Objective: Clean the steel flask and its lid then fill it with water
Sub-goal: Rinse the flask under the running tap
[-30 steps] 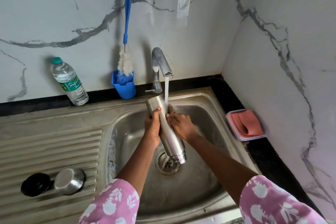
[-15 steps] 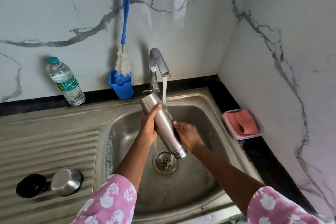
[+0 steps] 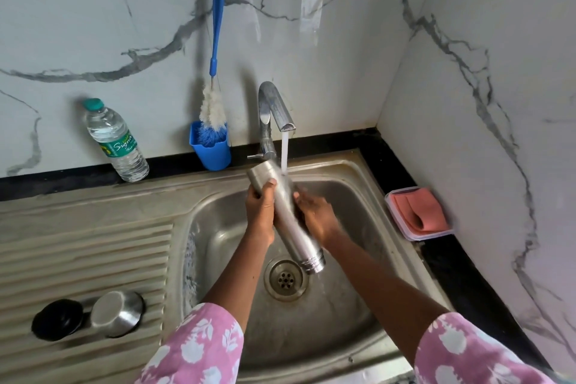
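1. Steel, brushed and cylindrical: flask (image 3: 300, 243) held aslant just below the tap (image 3: 274, 106), closed base uppermost under the water stream (image 3: 284, 150), threaded neck lowest, over the drain (image 3: 283, 279); inside of the mouth hidden.
2. Left hand (image 3: 260, 215) wrapped round the upper body, left of the stream, thumb across the front; that stretch of the flask covered.
3. Right hand (image 3: 314, 215) smeared by blur, fingers against the flask's right side; curled round it or merely laid on it, impossible to tell.
4. Two pink sleeves (image 3: 199, 349) with white flowers, cut off by the bottom edge.
5. Down-left of the tap, on the ribbed steel drainboard (image 3: 84, 259): one domed steel cap (image 3: 117, 313) just beside one round black stopper (image 3: 57, 318); touching or not, hard to judge.
6. Left of the tap, against the grey-veined marble wall: one blue square cup (image 3: 212, 151) holding one bottle brush (image 3: 216, 40) with white and blue bristles and a long blue handle; farther left, one clear ribbed plastic bottle (image 3: 115, 140) with a green cap, label only partly legible.
7. Right of the tap, on the black table (image 3: 452, 274): one clear box (image 3: 389, 196) with one folded pink cloth (image 3: 419, 212).
8. One rounded steel sink (image 3: 358, 196), wet.
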